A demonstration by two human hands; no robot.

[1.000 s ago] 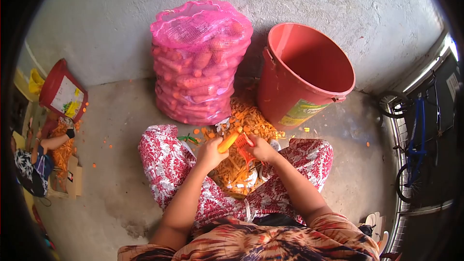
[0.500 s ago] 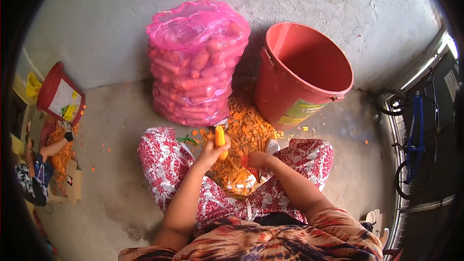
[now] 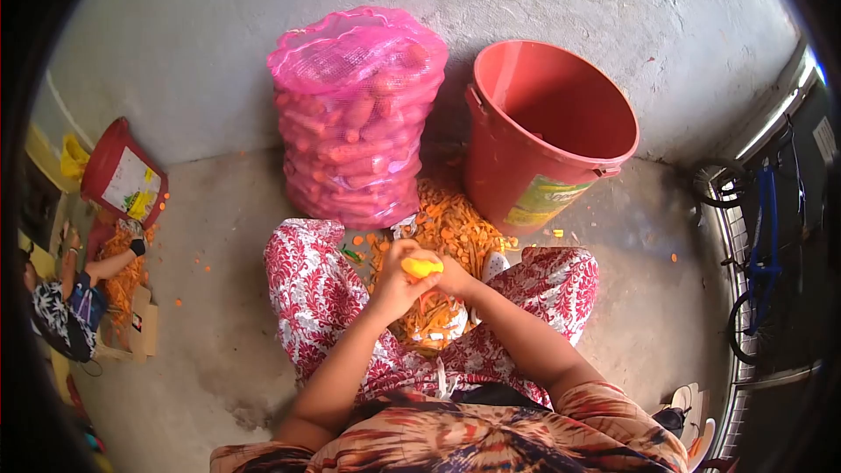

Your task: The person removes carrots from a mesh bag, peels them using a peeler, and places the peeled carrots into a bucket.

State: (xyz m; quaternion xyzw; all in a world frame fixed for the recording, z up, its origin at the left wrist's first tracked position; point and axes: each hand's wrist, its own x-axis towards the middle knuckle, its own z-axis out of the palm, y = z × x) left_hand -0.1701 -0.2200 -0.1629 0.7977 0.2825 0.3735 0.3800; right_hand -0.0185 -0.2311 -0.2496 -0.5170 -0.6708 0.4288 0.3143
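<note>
My left hand [image 3: 396, 287] is wrapped round a peeled, bright orange-yellow carrot [image 3: 422, 268], its end pointing up toward me. Right against it, my right hand [image 3: 454, 278] is closed, fingers meeting the carrot's far side. A red hand tool, which looks like a peeler, was in that hand a moment before; now it is mostly hidden by the hands. Beneath them lies a heap of carrot peelings and cut ends [image 3: 451, 228], spread between my legs.
A pink mesh sack of carrots [image 3: 355, 136] stands ahead, beside a large red bucket [image 3: 534, 158]. At far left, another person [image 3: 66, 311] sits by a second red bucket [image 3: 123, 171] and more peelings. A blue bicycle [image 3: 764, 245] leans at the right.
My hands have come together. The carrot has tipped from upright to pointing toward me, and my right hand has moved up and left against it.
</note>
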